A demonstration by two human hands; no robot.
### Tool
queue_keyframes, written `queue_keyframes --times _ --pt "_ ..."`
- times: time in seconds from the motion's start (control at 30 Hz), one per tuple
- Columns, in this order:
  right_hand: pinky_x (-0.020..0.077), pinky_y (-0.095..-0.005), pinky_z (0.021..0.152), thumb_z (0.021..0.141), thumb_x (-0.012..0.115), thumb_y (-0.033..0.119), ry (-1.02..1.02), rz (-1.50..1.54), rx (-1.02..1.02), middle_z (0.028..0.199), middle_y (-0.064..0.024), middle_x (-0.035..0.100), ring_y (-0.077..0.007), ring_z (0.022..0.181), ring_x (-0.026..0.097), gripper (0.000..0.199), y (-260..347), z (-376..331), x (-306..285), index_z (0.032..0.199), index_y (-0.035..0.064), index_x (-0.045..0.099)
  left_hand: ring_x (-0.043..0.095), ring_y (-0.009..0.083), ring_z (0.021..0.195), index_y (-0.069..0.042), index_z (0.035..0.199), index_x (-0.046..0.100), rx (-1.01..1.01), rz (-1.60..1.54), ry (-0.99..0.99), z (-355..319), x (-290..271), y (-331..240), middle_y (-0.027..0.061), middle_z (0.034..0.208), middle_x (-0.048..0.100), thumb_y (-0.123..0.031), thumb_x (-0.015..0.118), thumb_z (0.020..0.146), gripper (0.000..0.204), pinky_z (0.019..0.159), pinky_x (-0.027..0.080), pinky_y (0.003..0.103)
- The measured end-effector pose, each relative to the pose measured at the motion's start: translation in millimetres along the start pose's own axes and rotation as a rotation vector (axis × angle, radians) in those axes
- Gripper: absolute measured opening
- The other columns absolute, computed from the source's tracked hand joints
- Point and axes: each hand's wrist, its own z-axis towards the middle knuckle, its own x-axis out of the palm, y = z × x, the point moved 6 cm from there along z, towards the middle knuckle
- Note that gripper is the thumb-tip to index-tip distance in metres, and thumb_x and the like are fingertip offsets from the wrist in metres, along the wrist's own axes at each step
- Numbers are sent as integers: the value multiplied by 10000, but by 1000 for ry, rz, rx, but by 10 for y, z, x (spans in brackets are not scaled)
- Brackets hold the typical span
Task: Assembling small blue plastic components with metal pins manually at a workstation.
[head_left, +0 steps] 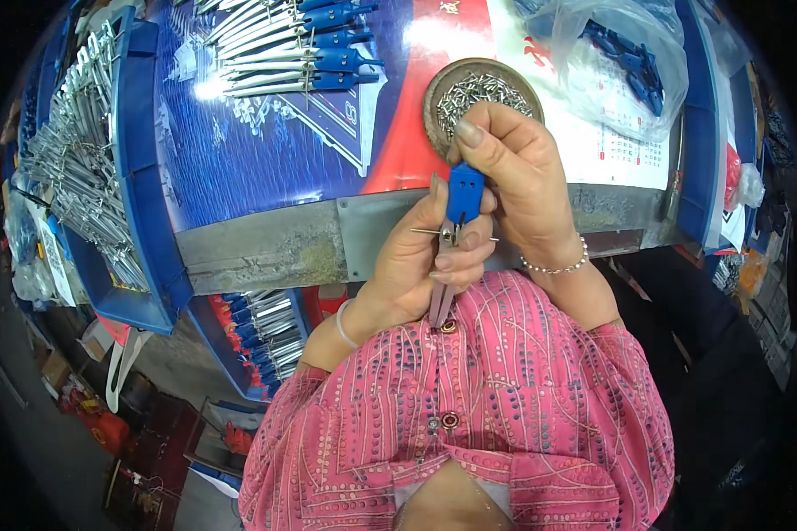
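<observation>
In front of my chest, my left hand (pixel 425 248) is closed around a slim pale metal strip (pixel 442 305) with a blue plastic piece (pixel 466 193) on its upper end. Two small holes show in the blue face. Across the strip, just below the blue part, runs a thin metal pin (pixel 423 231), sticking out on both sides of my fingers. My right hand (pixel 518 168) pinches the top end of the blue plastic piece between thumb and forefinger. Anything smaller in that pinch is hidden. Right behind it stands a round bowl (pixel 432 104) of small metal rivets (pixel 478 93).
Several white strips with blue ends (pixel 328 64) lie at the table's far left. A blue bin (pixel 137 177) of metal rods stands left; another bin (pixel 266 336) sits below the table edge. At far right lies a clear plastic bag (pixel 673 53) with blue pieces.
</observation>
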Motion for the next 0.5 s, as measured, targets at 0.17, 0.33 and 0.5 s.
queue_keyframes --times 0.17,0.33,0.5 --pt "367 -157 560 846 567 178 23 51 47 684 32 518 -14 622 438 173 34 -22 0 744 40 543 356 40 465 10 1027 472 25 -16 36 15 -18 3 31 690 473 -382 429 892 417 391 286 162" --pt "354 -157 511 843 571 200 33 7 39 668 41 512 -4 586 424 186 55 -29 -3 746 44 548 355 45 464 16 1023 473 52 -18 43 5 -3 -2 36 683 469 -389 411 898 428 401 296 164" --pt "328 -150 465 856 548 206 55 -87 19 658 31 513 0 541 413 183 88 39 -20 779 39 552 353 47 462 16 1026 469 60 33 79 48 54 -41 40 686 463 -396 399 900 437 403 297 165"
